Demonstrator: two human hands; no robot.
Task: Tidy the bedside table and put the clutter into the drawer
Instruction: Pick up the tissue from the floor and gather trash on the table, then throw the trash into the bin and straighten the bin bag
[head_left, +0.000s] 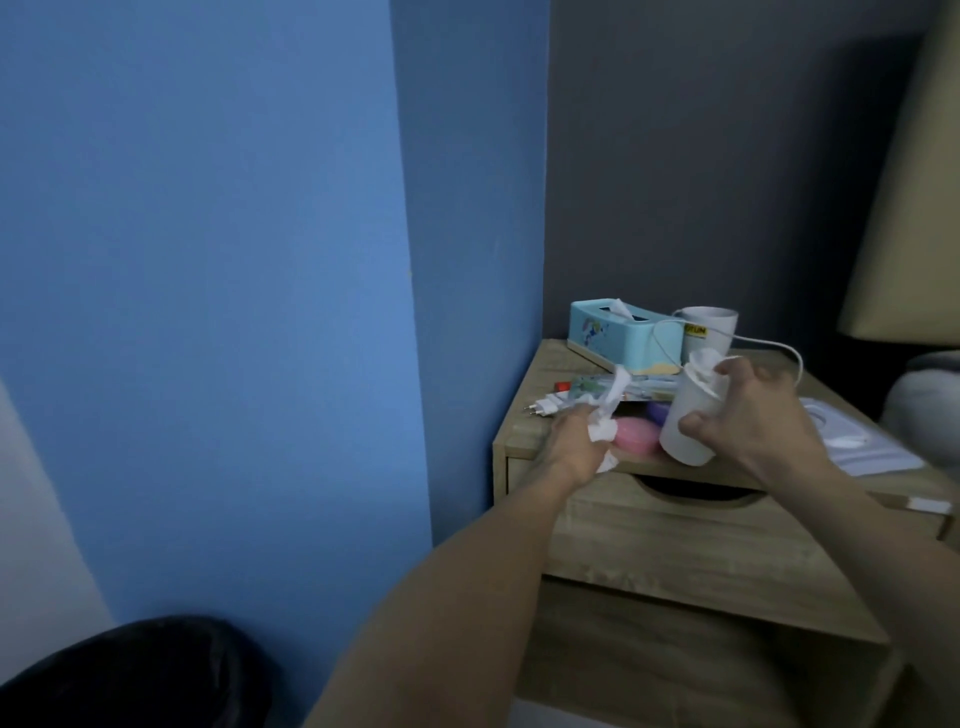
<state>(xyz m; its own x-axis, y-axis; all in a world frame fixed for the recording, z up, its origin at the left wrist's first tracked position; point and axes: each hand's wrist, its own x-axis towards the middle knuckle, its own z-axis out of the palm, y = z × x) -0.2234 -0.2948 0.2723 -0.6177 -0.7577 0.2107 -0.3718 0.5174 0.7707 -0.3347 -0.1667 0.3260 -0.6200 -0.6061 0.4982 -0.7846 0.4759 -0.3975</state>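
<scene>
A wooden bedside table (540, 374) stands in the corner, its drawer (675, 525) pulled slightly out below the top. My left hand (571, 447) clutches crumpled white tissue (761, 410) at the table's front left. My right hand (758, 410) holds a tilted white paper cup (685, 421) with tissue stuffed in its mouth. Between the hands lie a pink case (272, 439) and something purple (813, 413), partly hidden. A white plug (545, 407) and a flat printed packet (623, 387) rest on the left of the top.
At the back stand a turquoise tissue box (618, 332) and a white mug (709, 330), with a white cable (769, 345) looping over them. White papers (852, 436) lie at the right. A lampshade (914, 208) hangs above right. A dark bin (135, 670) sits bottom left.
</scene>
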